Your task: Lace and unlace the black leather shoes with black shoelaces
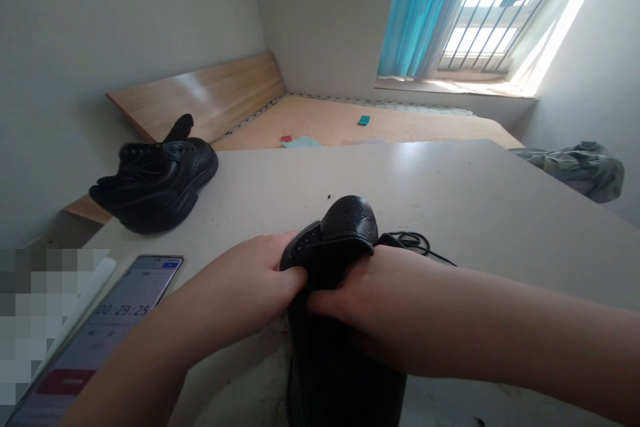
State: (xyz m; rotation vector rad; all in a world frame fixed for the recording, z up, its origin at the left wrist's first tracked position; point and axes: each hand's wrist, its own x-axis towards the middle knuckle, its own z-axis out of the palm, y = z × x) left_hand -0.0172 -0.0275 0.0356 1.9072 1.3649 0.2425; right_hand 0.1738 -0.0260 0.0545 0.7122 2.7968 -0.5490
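Observation:
A black leather shoe (pixel 349 219) stands in front of me at the near side of the white table, its opening facing me. My left hand (pixel 273 273) grips the left edge of its eyelet flap, thumb on the inside. My right hand (pixel 360 283) reaches into the opening, with its thumb showing and the other fingers hidden inside the shoe. Just right of the shoe lies a loose black shoelace (pixel 413 240). Another black shoe (pixel 155 180), its tongue sticking up, rests at the table's left edge.
A phone (pixel 107 327) displaying a running timer lies on the left of the white table (pixel 440 193). Beyond the table is a bed (pixel 320 117) with small cloths on it. Grey-green fabric (pixel 585 167) is bunched at the right, below a barred window with a blue curtain (pixel 420 13).

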